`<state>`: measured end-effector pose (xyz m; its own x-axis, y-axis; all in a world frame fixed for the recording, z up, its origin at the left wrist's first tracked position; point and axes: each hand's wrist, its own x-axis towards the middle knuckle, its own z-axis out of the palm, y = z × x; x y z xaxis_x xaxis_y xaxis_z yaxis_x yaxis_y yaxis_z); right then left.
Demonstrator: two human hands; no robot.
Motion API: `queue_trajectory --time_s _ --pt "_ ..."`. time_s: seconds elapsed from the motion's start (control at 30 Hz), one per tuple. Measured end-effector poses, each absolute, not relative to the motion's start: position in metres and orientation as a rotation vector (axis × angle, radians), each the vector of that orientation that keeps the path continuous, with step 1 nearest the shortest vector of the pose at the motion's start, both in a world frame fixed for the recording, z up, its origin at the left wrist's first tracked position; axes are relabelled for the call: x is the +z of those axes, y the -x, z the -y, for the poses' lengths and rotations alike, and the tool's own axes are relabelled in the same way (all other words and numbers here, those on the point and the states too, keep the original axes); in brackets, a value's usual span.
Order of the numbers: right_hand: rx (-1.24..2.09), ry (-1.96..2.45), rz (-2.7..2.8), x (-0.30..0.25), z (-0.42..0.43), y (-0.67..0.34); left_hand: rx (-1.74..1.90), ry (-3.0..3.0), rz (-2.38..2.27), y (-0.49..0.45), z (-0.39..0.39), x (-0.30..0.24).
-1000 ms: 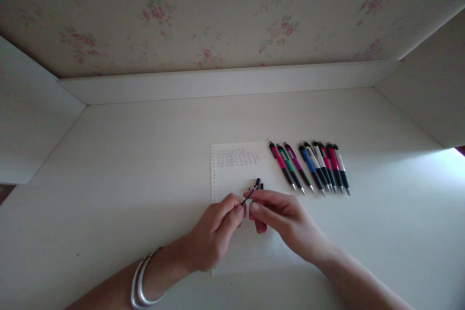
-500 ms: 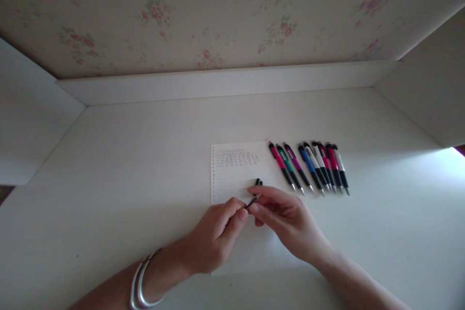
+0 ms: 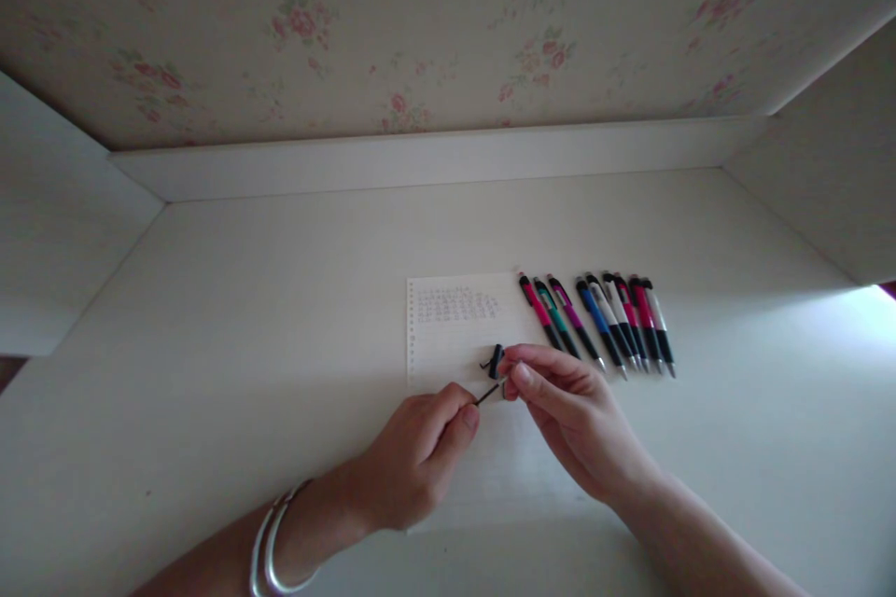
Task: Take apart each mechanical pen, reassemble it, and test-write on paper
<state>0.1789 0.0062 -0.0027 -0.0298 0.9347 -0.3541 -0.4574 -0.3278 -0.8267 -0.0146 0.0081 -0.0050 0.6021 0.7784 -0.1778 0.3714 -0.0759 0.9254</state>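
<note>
My left hand (image 3: 420, 452) is closed in a pinch on a thin dark pen refill (image 3: 485, 395) that points up and to the right. My right hand (image 3: 567, 415) is closed too, its fingertips pinching a small part at the refill's far end; I cannot make out what that part is. A small black pen piece (image 3: 495, 360) lies on the lined sheet of paper (image 3: 455, 336) just above the fingertips. Both hands hover over the sheet. A row of several click pens (image 3: 598, 325) in pink, teal, blue and white lies to the right of the sheet.
The white desk (image 3: 245, 317) has raised white side panels left and right and a ledge at the back under flowered wallpaper. Silver bangles (image 3: 270, 546) sit on my left wrist. Handwriting fills the sheet's top lines.
My hands have drawn a little apart: the right one moved right and up, so more of the refill shows between the fingertips. The black piece on the paper now shows more fully.
</note>
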Motion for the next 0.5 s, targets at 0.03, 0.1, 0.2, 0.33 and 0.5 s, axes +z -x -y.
queue_trajectory --time_s 0.03,0.1,0.2,0.33,0.5 --pt "1.606 1.101 0.617 -0.002 -0.006 -0.179 0.437 -1.684 -0.964 0.015 -0.008 -0.005" --pt "1.597 1.075 0.61 -0.002 -0.006 -0.179 0.428 -1.684 -0.969 0.015 -0.008 -0.005" --pt "1.564 1.07 0.624 -0.003 -0.006 -0.181 0.421 -1.679 -0.972 0.015 -0.008 -0.005" --pt "1.561 1.092 0.713 -0.009 -0.003 -0.18 0.422 -1.677 -0.975 0.014 -0.008 -0.005" --pt "1.504 1.127 0.75 -0.012 -0.001 -0.182 0.418 -1.672 -0.982 0.014 -0.008 -0.005"
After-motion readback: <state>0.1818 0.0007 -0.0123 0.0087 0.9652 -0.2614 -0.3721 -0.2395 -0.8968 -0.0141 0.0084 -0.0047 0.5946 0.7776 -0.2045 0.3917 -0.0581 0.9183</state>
